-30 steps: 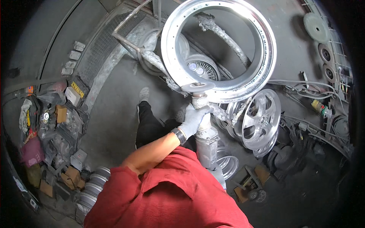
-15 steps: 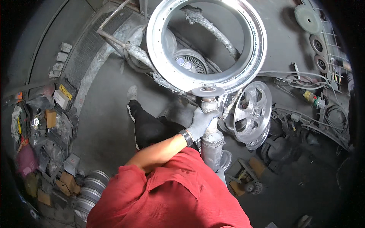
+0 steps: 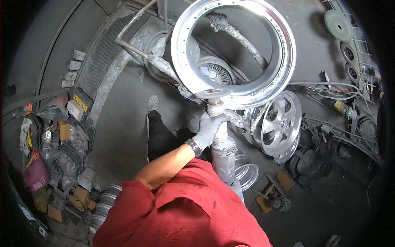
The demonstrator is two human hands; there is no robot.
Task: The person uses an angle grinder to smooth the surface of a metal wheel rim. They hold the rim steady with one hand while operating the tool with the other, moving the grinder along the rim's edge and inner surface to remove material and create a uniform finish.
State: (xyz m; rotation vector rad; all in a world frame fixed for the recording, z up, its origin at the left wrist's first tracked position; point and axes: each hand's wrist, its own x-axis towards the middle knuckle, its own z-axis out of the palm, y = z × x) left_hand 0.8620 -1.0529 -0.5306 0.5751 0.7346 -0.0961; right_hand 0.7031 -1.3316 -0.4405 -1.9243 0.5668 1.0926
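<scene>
A large, shiny metal wheel rim (image 3: 180, 45) rests upright on a crusted metal stand (image 3: 162, 67) in front of me. My left hand (image 3: 209, 126), in a grey glove, is wrapped around the neck of a dusty grey angle grinder (image 3: 223, 158). Farther back, my gloved right hand (image 3: 236, 189) holds the grinder's rear end; my shirt hides part of it and its fingers are mostly out of sight. The grinder's round disc (image 3: 213, 94) lies against the lower left edge of the rim, or very close to it.
Spoked wheels (image 3: 282, 123) lean right of the stand, with another wheel ring (image 3: 247, 175) below them. Discs (image 3: 338, 24) hang on the right wall beside cables and hoses (image 3: 329, 84). Stacked wheels (image 3: 105, 206) and cluttered boxes (image 3: 82, 197) line the left side.
The grinder and both hands have shifted left along the rim, taking the disc from the bottom edge toward the lower left. The whole view has also shifted slightly.
</scene>
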